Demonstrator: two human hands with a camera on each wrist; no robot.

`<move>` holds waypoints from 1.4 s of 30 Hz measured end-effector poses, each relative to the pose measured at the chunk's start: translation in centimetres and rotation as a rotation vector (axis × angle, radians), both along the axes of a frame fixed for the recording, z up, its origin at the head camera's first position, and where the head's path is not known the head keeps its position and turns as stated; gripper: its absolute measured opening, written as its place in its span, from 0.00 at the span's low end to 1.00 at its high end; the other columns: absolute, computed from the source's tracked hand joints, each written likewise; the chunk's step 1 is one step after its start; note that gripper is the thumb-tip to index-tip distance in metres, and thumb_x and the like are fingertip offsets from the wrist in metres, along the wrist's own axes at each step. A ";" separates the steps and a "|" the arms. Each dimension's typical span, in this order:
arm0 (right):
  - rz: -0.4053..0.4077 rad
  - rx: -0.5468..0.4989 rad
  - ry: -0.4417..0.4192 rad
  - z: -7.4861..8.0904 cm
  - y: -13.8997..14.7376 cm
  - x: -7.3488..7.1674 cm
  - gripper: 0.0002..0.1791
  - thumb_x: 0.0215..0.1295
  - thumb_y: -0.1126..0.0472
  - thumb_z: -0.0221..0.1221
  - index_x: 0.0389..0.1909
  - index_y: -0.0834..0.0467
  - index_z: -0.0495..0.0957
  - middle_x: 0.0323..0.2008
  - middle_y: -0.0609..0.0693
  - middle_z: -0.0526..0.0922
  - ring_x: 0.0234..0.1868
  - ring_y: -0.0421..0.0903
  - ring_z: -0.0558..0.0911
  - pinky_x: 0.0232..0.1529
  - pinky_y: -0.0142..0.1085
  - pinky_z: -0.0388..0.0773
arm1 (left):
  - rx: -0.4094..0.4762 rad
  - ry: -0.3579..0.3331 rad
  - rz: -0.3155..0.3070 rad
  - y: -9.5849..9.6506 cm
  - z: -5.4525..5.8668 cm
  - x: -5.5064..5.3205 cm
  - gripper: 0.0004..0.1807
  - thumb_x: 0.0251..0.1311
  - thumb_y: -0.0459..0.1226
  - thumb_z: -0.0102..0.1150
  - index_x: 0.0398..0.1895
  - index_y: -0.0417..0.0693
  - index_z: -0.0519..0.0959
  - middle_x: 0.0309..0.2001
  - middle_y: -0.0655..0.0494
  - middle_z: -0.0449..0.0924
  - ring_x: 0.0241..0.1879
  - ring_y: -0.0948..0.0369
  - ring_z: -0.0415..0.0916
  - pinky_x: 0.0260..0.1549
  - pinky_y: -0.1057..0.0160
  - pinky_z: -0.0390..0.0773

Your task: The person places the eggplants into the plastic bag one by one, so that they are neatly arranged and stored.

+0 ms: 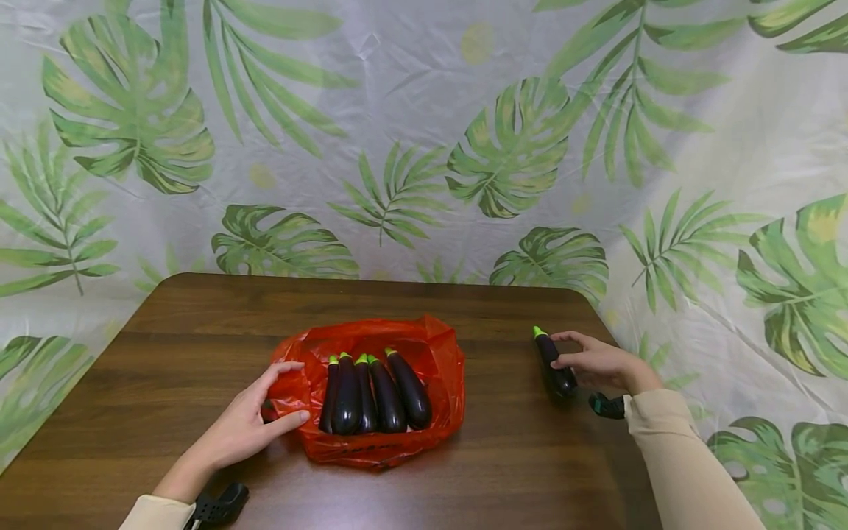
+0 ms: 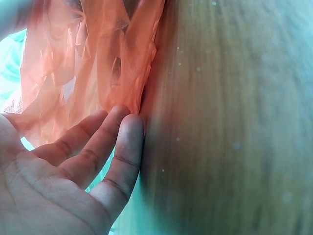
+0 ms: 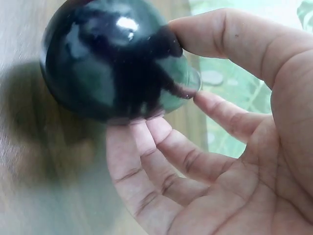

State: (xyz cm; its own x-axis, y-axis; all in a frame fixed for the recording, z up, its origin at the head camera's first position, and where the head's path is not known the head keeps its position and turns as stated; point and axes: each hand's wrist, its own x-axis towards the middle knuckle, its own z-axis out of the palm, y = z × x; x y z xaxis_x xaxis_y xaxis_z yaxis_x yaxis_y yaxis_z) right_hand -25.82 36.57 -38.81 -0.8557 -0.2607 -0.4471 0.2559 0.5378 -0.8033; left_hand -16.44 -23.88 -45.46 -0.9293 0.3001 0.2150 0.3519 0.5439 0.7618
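A red plastic bag lies on the table with its mouth spread wide. Several dark purple eggplants with green stem ends rest side by side inside it. My left hand holds the bag's left side between spread thumb and fingers. In the left wrist view, its fingertips press against the crinkled plastic, low by the tabletop. Over at the right, my right hand grips a single eggplant, stem end pointing away. The right wrist view shows thumb and fingers on opposite sides of its glossy body.
The brown wooden table has rounded far corners. Behind it and along the right hangs a pale cloth printed with green leaves. Black wrist devices sit beneath both forearms.
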 end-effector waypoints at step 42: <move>0.127 0.110 0.332 11.6 -10.7 1.3 0.40 0.76 0.53 0.65 0.83 0.48 0.57 0.61 0.65 0.77 0.52 0.52 0.83 0.50 0.43 0.82 | -0.027 0.039 0.010 0.1 0.0 0.1 0.38 0.66 0.49 0.73 0.76 0.53 0.68 0.68 0.45 0.79 0.63 0.47 0.81 0.58 0.46 0.82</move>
